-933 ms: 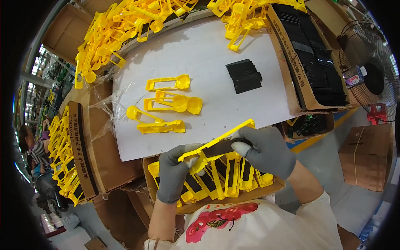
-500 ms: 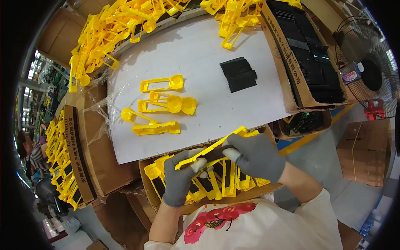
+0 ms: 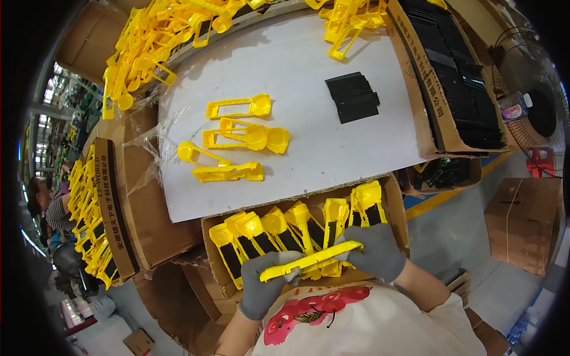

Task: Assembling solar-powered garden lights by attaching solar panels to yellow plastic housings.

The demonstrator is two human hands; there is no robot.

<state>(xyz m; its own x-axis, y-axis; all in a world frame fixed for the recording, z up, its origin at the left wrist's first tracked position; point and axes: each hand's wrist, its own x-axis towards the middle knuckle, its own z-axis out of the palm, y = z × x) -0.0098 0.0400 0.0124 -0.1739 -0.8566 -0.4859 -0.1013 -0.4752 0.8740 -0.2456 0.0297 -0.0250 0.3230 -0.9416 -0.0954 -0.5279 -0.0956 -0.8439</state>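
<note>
In grey gloves, my left hand (image 3: 265,285) and my right hand (image 3: 376,251) grip opposite ends of a yellow plastic frame (image 3: 312,261). It is seen edge-on and slants up to the right, so its far face is hidden. Under and behind it is an open cardboard box (image 3: 401,204) with several yellow frames (image 3: 249,224) standing in it, black panels in their openings. On the white tabletop beyond lie a few loose yellow frames (image 3: 259,105) with scoop-like round ends. A small stack of black sheets (image 3: 352,98) lies further right.
Yellow frames (image 3: 154,38) are heaped at the far left, with a smaller pile (image 3: 350,24) at the far middle. A carton of black sheets (image 3: 448,71) borders the table's right. Another carton (image 3: 113,196) of filled frames stands left. A fan (image 3: 537,113) is at far right.
Both hands have drawn the yellow frame down toward my body, uncovering more of the filled frames in the box. The view has shifted slightly; the tabletop pieces lie as before.
</note>
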